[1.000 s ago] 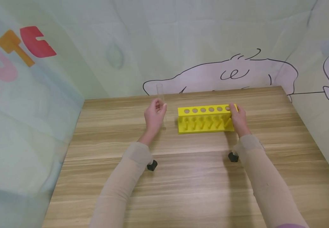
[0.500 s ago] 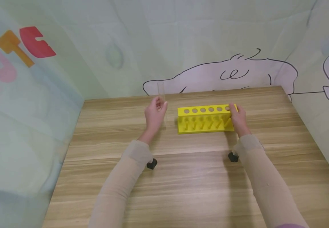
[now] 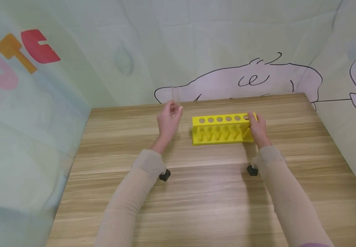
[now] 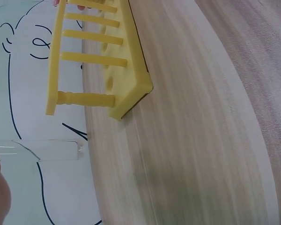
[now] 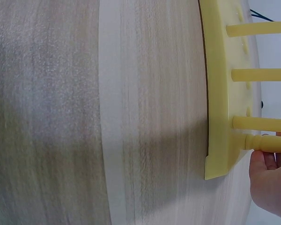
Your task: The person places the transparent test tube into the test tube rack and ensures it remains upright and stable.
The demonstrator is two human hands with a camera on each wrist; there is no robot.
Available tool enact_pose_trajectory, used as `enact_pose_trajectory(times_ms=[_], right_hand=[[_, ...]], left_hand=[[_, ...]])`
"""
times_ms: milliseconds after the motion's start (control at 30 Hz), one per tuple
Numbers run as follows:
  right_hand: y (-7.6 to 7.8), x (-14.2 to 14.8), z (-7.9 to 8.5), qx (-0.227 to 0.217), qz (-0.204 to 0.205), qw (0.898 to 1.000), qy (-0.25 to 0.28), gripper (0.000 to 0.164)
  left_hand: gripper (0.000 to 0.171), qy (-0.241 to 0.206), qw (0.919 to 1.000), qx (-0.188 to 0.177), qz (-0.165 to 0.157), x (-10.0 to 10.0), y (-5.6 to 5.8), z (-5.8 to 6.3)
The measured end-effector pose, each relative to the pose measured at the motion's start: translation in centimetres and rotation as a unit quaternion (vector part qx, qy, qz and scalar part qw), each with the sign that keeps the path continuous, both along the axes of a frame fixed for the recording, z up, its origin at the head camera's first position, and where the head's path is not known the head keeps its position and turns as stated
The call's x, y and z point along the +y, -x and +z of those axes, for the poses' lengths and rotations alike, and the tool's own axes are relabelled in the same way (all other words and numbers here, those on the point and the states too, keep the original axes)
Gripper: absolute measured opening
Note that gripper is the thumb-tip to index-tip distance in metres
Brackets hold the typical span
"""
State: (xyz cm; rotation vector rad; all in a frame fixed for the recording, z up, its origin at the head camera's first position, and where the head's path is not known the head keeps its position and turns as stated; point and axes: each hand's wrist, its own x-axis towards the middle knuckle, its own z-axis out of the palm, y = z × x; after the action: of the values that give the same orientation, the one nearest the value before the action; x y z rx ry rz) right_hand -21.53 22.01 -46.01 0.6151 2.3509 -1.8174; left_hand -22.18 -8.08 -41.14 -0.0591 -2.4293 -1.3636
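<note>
My left hand (image 3: 168,122) pinches a clear test tube (image 3: 176,94) upright, just left of the yellow test tube rack (image 3: 221,141). In the left wrist view the lower end of the tube (image 4: 61,151) hangs above the table, apart from the rack's near end. My right hand (image 3: 258,129) grips the rack's right end, thumb on the top bar. Seen from the right wrist, the fingers (image 5: 260,164) reach around the end post. A row of round holes runs along the rack's top, with pegs below, and the base rests on the table.
The wood-grain table (image 3: 196,206) ends at the back against a printed cloth backdrop (image 3: 178,44), which also rises on both sides. Black wrist-camera parts (image 3: 165,175) show below each sleeve cuff.
My left hand has risen slightly and shifted a little to the right, bringing the test tube with it. The right hand and the rack stay in place.
</note>
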Motion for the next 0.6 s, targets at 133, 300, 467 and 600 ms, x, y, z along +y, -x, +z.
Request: enact_pose_trajectory(times_ms=[133,300,467,600], right_hand=[[0.0,0.0,-0.1,0.004,-0.004,1.000,0.002,0.062],[0.1,0.0,-0.2,0.000,-0.005,1.000,0.002,0.064],[0.1,0.0,-0.2,-0.004,-0.005,1.000,0.002,0.064],[0.1,0.0,-0.2,-0.004,-0.003,1.000,-0.001,0.061]], left_hand=[[0.024,-0.006,0.9998,0.017,-0.004,0.1,0.2,0.4],[0.027,-0.006,0.9998,0.017,-0.008,0.1,0.2,0.8],[0.028,-0.011,0.9998,0.014,-0.010,0.2,0.3,1.1],[0.029,-0.015,0.9995,0.024,-0.012,0.3,0.3,1.5]])
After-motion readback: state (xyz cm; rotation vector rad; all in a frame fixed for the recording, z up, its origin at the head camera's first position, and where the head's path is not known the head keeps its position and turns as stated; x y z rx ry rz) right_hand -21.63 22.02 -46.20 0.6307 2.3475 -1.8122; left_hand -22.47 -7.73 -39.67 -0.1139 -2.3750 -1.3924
